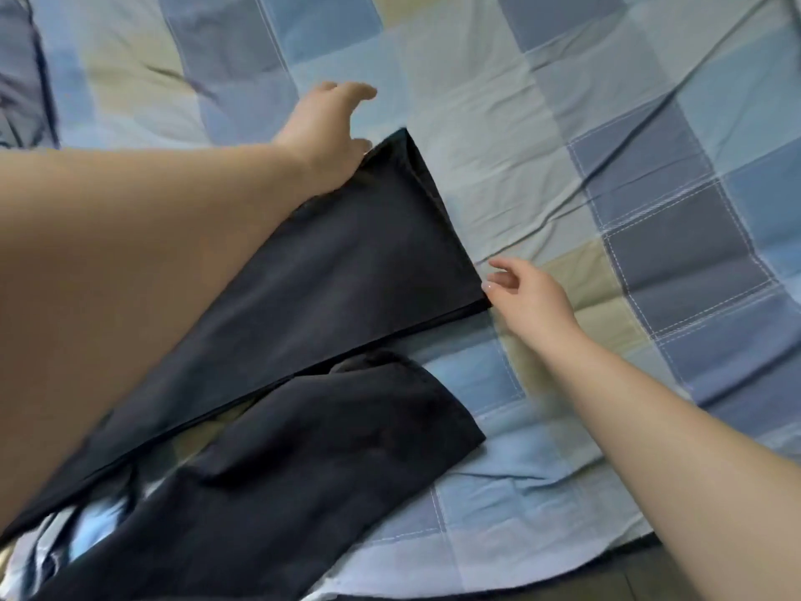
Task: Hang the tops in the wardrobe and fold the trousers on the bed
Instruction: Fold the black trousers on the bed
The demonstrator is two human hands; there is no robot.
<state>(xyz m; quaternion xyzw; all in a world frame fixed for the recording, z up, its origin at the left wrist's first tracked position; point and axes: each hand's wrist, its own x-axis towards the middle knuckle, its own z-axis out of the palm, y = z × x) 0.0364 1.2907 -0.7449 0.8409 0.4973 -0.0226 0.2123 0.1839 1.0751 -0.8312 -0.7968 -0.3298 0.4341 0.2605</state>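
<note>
Bed surface seen from above, covered by a creased patchwork quilt (563, 175) of pale blue, slate blue, grey-green and beige squares with white dashed stitching, its edge falling at lower right beside a strip of dark floor (676, 574), under soft, even light.

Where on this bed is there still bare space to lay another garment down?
The widest free patch of checked bedspread lies beyond the dark trousers, up and to the right. Another bare strip runs right of the lower leg, under the right hand. The lower left is crowded: both trouser legs and the left hand fill it.
</note>
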